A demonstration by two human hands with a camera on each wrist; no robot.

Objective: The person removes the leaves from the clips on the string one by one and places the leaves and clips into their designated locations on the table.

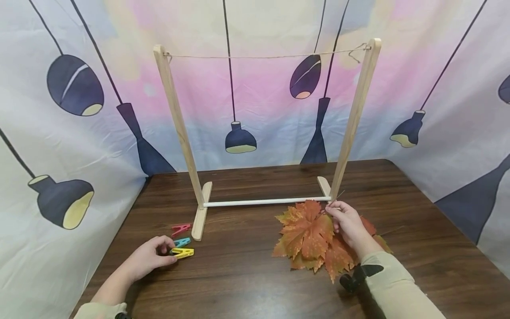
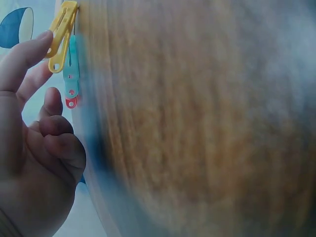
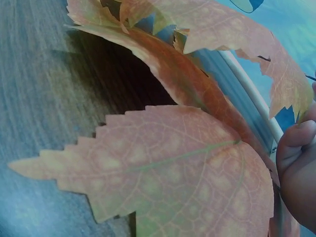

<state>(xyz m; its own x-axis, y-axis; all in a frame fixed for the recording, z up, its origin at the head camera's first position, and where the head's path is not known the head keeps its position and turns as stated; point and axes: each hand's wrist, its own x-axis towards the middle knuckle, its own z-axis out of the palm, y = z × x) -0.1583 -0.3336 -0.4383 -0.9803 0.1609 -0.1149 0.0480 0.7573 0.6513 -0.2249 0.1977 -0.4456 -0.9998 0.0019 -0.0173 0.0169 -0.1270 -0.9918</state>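
In the head view my left hand [image 1: 149,257] pinches a yellow clothespin [image 1: 183,253] by its near end. Just behind it lie a teal clothespin [image 1: 182,242] and a red clothespin [image 1: 181,229]. The left wrist view shows a digit against the yellow clothespin [image 2: 62,37] and the other fingers curled. On the right, my right hand [image 1: 348,223] pinches the thin stem of an orange artificial maple leaf [image 1: 308,232]. Its front part tilts up from the other leaves [image 1: 340,257]. Close leaves [image 3: 197,163] fill much of the right wrist view.
A wooden frame stands at the back, with a left post [image 1: 179,124], a right post [image 1: 356,119] and a white bottom rod [image 1: 267,202]. A twine [image 1: 259,57] runs between the post tops. Behind the brown table [image 1: 235,274] hangs a cloth printed with lamps.
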